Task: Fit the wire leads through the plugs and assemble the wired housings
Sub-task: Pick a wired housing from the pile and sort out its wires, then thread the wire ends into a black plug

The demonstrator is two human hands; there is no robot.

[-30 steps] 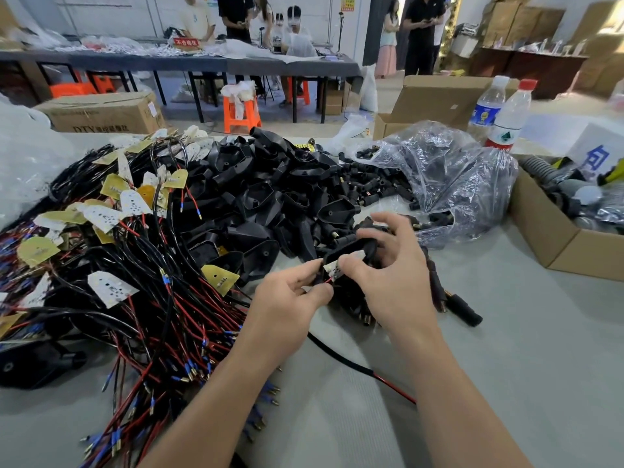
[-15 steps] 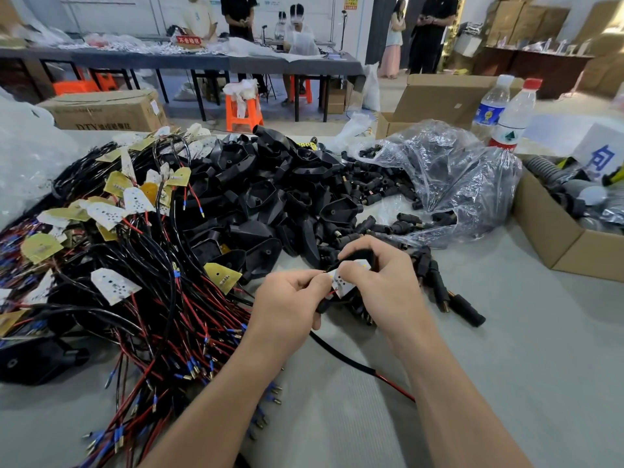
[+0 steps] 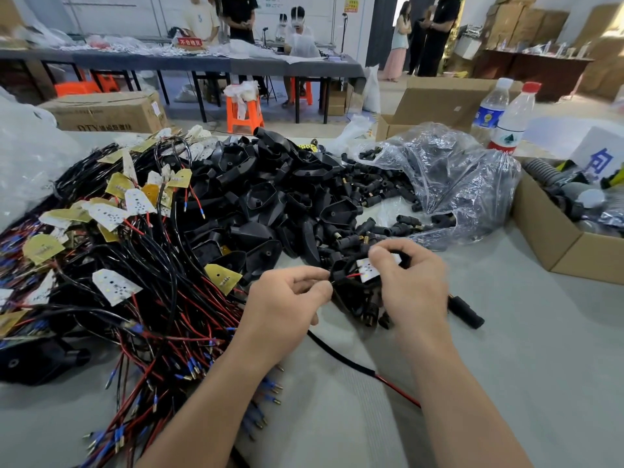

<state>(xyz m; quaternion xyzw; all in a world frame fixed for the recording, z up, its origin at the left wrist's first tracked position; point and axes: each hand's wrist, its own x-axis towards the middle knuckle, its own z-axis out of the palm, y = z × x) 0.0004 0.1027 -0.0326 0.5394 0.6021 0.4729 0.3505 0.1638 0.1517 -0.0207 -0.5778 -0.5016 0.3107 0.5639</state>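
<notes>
A thin red wire lead is pinched by the left hand, while a black housing with a small white board is gripped in the curled right hand. Both are held just above the tabletop, in front of the heap of black housings.
</notes>
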